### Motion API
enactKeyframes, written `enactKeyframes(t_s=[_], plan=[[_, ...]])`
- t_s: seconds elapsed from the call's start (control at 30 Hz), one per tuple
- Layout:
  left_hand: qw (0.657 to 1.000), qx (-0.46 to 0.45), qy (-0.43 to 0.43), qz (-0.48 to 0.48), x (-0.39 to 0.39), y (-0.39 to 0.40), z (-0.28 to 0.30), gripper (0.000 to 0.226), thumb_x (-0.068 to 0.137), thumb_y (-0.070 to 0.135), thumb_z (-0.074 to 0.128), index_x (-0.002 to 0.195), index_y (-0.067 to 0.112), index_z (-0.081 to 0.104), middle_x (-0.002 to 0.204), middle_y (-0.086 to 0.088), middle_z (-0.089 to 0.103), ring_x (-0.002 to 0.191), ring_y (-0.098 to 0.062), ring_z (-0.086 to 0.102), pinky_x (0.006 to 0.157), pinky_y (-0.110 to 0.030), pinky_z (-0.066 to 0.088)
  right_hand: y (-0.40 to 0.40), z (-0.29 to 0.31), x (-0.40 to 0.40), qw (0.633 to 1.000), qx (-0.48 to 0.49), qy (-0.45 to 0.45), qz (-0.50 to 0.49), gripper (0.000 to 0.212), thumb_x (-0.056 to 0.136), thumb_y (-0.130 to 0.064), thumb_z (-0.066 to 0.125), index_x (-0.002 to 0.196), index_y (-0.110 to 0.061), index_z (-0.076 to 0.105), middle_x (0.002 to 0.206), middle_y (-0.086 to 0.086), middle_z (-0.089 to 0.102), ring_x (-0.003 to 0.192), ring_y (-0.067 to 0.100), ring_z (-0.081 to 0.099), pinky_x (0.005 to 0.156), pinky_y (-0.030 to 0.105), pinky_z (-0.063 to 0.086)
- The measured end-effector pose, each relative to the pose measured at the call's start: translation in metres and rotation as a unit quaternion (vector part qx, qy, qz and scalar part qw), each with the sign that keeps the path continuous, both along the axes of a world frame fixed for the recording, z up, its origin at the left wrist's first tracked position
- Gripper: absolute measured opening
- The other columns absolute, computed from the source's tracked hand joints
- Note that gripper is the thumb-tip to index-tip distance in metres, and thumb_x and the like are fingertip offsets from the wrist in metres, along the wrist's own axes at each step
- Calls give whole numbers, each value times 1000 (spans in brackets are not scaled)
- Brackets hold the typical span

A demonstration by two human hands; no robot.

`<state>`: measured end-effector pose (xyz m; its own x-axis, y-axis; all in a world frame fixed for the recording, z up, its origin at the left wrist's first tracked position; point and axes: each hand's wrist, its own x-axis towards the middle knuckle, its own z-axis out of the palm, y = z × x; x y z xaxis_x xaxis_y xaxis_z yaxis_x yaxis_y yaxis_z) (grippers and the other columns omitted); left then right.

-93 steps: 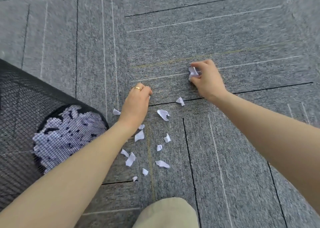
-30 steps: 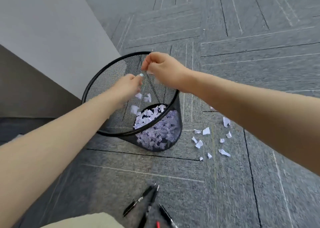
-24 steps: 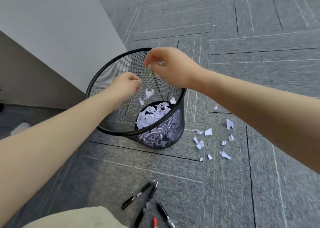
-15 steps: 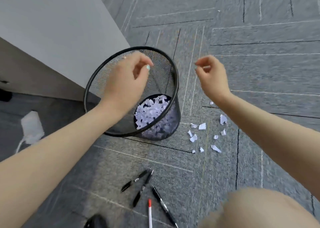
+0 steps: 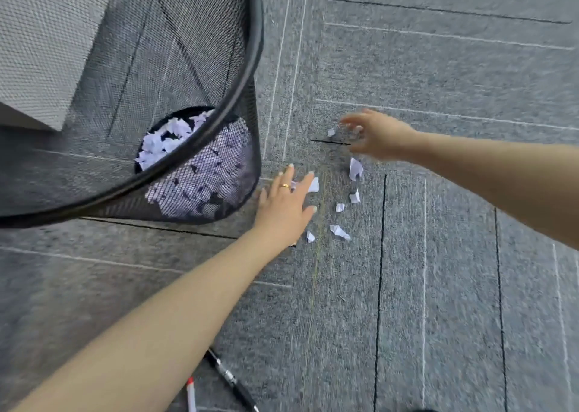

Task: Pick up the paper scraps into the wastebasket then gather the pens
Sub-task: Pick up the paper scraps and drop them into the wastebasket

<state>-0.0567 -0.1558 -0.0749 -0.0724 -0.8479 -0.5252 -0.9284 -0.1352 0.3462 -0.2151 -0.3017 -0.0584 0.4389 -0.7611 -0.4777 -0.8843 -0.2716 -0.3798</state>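
Note:
A black mesh wastebasket (image 5: 250, 51) fills the upper left, with a heap of white paper scraps (image 5: 169, 139) on its bottom. Several more scraps lie on the grey carpet to its right, among them a larger one (image 5: 356, 169) and a small one (image 5: 339, 232). My left hand (image 5: 285, 211) is spread flat and open just right of the basket, fingertips over a scrap (image 5: 313, 185). My right hand (image 5: 379, 136) hovers open, blurred, beside a tiny scrap (image 5: 331, 132). A black pen (image 5: 232, 380) and a red-tipped white pen (image 5: 190, 396) lie at the bottom edge, partly behind my left forearm.
Grey carpet tiles (image 5: 454, 286) with thin white and black lines cover the floor. A pale wall or cabinet corner (image 5: 37, 51) shows through the basket mesh at the upper left.
Both hands let their scraps fall into the basket, then came down and right to the scraps on the carpet. My view dropped closer to the floor.

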Motion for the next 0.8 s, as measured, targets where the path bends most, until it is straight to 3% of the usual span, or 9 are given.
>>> enactKeyframes(t_s=[0.1, 0.2, 0.33, 0.47, 0.53, 0.63, 0.7, 0.8], plan=[[999, -21, -7, 27, -13, 2, -6, 61, 95, 35, 42, 147, 24, 12, 157, -5, -6, 144, -26, -4, 114, -49, 11, -3, 3, 11, 1000, -2, 18, -15, 52, 86, -20, 61, 134, -18, 42, 131, 7, 51, 108, 23, 56, 97, 38, 47], [997, -72, -13, 17, -14, 0, -8, 49, 96, 26, 43, 142, 14, 31, 156, -4, 13, 144, -23, 13, 108, -46, 32, 6, -14, 24, 995, -83, 17, -47, 34, 87, -29, 58, 120, -20, 57, 123, 8, 52, 103, 26, 58, 87, 44, 52], [988, -153, -10, 8, -8, -3, -12, 35, 95, 22, 47, 128, 11, 52, 147, -5, 37, 138, -24, 31, 102, -43, 41, 21, -27, 31, 982, -176, -18, -70, 26, 88, -29, 58, 110, -17, 63, 113, 8, 56, 100, 25, 56, 85, 43, 50], [984, -173, -35, -37, -5, -9, -13, 22, 93, 12, 52, 111, 6, 64, 132, -10, 55, 124, -27, 49, 96, -39, 47, 10, -12, 37, 973, -222, 62, -3, 17, 90, -6, 51, 97, -10, 66, 93, 5, 62, 83, 24, 58, 88, 42, 45], [982, -178, -37, -48, -2, -15, -7, 16, 93, 9, 51, 101, 4, 64, 111, -11, 64, 104, -25, 59, 80, -34, 52, 7, -4, 45, 967, -228, 103, 39, 19, 87, 4, 48, 93, -5, 64, 87, 7, 59, 82, 24, 56, 92, 43, 42], [984, -176, 16, 15, 0, -19, 9, 22, 96, 14, 45, 85, 4, 61, 88, -7, 59, 74, -20, 55, 60, -30, 41, 15, -7, 47, 964, -239, 104, 54, 23, 86, 6, 46, 100, -4, 60, 100, 9, 62, 93, 28, 59, 85, 41, 43], [979, -174, 79, 76, 5, -20, 16, 23, 94, 15, 46, 80, 5, 61, 86, -6, 58, 71, -20, 56, 61, -32, 43, 18, -14, 39, 970, -232, 71, 25, 21, 86, 1, 47, 102, -8, 58, 102, 8, 59, 92, 29, 60, 80, 40, 45], [971, -160, 134, 113, 19, -18, 19, 17, 91, 10, 52, 81, 3, 64, 89, -6, 57, 77, -20, 55, 70, -31, 46, 23, -21, 17, 980, -172, 3, -99, 14, 90, -15, 50, 95, -12, 62, 104, 5, 57, 87, 22, 59, 81, 39, 49]])
